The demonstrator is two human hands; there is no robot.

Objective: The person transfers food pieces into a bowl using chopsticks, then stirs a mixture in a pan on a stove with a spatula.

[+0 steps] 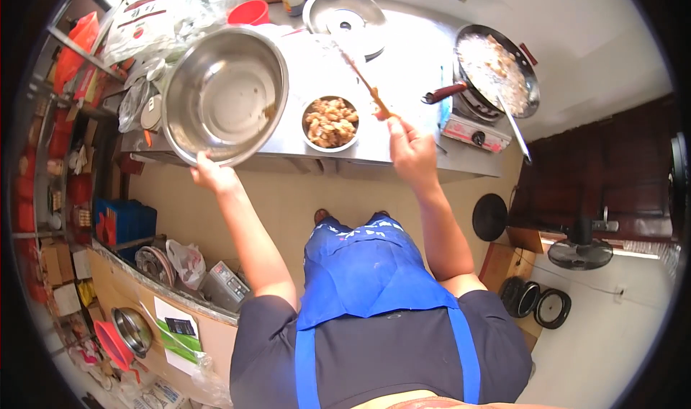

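1. Pale floor [273, 189] is showing before the metal desk [414, 70].
2. The left hand [211, 173] is grasping a steel basin [227, 96] by its rim; the right hand [412, 148] is gripping a wooden stick [372, 90].
3. A small bowl [331, 149] of brownish chunks [331, 123] is sitting between them on the desk.
4. Rightward, a pan [534, 92] is resting on a stove [476, 133].
5. A red bowl [248, 14] is standing farther back.

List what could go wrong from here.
The large metal bowl might slip or tip, since only the left hand grips it, by its near rim.

The small bowl of food pieces stands near the front edge of the counter; the right hand, holding a wooden utensil, could knock it.

A metal utensil juts out from the pan; bumping its handle might splash the contents.
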